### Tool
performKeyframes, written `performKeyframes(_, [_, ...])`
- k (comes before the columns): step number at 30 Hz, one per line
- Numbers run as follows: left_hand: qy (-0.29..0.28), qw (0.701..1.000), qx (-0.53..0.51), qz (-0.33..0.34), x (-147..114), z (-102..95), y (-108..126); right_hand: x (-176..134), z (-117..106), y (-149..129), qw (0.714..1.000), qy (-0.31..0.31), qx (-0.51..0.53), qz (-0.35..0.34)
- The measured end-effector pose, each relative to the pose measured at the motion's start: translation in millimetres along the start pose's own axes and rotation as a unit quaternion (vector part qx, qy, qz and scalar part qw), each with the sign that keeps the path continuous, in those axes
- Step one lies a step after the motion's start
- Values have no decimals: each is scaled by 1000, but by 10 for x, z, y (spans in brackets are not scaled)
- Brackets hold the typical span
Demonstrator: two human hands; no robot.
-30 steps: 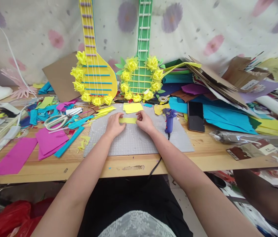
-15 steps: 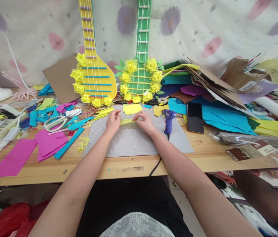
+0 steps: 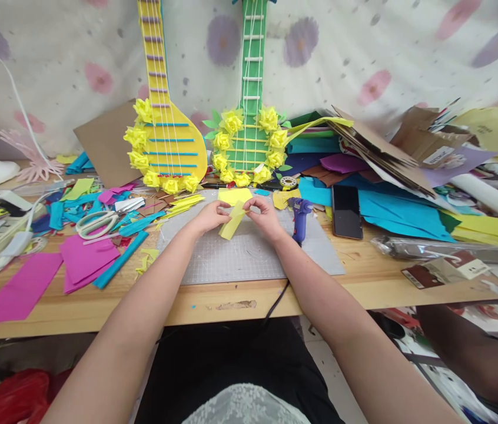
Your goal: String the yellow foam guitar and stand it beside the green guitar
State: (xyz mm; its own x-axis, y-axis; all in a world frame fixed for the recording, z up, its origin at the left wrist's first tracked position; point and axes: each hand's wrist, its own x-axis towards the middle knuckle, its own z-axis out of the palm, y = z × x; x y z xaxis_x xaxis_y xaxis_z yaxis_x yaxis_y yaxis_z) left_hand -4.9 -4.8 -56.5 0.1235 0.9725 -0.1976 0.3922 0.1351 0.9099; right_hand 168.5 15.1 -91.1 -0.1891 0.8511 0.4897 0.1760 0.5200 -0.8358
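Observation:
A strip of yellow paper slants between my hands over the grey cutting mat. My left hand pinches its left side. The fingers of my right hand are closed on its upper right end. Just behind the strip, more yellow paper lies on the mat's far edge. To the right of my right hand a blue hot glue gun rests on the mat, its cord running off the front edge.
A yellow paper guitar and a green one, both with yellow flowers, lean at the back. Scissors, magenta sheets and scraps lie left. A phone, blue sheets and cardboard lie right.
The yellow strip has turned from nearly level to a steep slant, its lower end toward me. My left hand has moved right, closer to my right hand.

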Motion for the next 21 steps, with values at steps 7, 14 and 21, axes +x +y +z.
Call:
performKeyframes(7, [134, 977, 132, 96, 129, 76, -70, -44, 5, -86, 963, -15, -260, -66])
performKeyframes(14, [188, 971, 127, 79, 190, 53, -170, -87, 121, -136, 921, -146, -337, -129])
performKeyframes(21, [207, 977, -30, 28, 205, 16, -121, -90, 180, -211, 925, -111, -336, -140])
